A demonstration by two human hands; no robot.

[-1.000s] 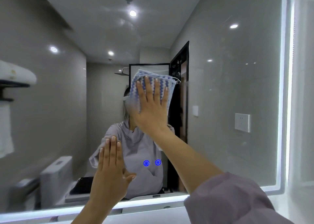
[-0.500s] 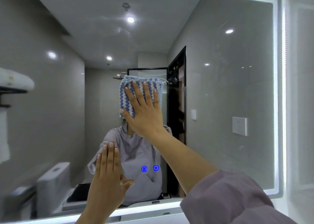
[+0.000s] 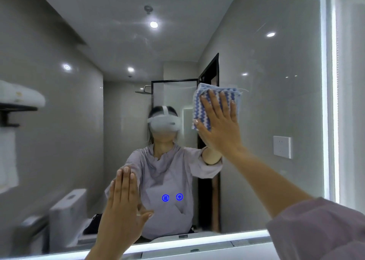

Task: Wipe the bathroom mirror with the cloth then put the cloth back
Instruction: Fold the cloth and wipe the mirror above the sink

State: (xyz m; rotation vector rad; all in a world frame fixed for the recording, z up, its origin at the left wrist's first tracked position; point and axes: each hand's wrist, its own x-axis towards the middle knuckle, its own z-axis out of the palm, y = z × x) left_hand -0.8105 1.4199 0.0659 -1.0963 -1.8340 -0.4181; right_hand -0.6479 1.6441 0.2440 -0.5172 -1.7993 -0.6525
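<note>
The cloth (image 3: 200, 109), blue and white with a zigzag weave, is folded into a thick pad and pinned flat against the mirror (image 3: 276, 101), to the right of centre at about head height.

Nearest the camera is the person's right sleeve (image 3: 320, 230), low on the right. The left hand (image 3: 122, 210) is raised at the lower middle with its fingers straight and close together, its palm apparently resting on the glass. Further out, the right hand (image 3: 219, 127) spreads straight fingers over the cloth and presses it to the glass; nothing curls round it.

The cloth looks soft, light and limp, so it probably holds its fold only under the palm and would sag or drop if the pressure eased. An even, flat push suits wiping. For carrying it back, pinching a folded edge or bunching it in the fist seems safest.

The glass is hard and smooth, and the cloth should glide. Two blue touch buttons (image 3: 172, 197) glow low in the mirror, and a lit strip (image 3: 325, 101) runs along its edge.
</note>
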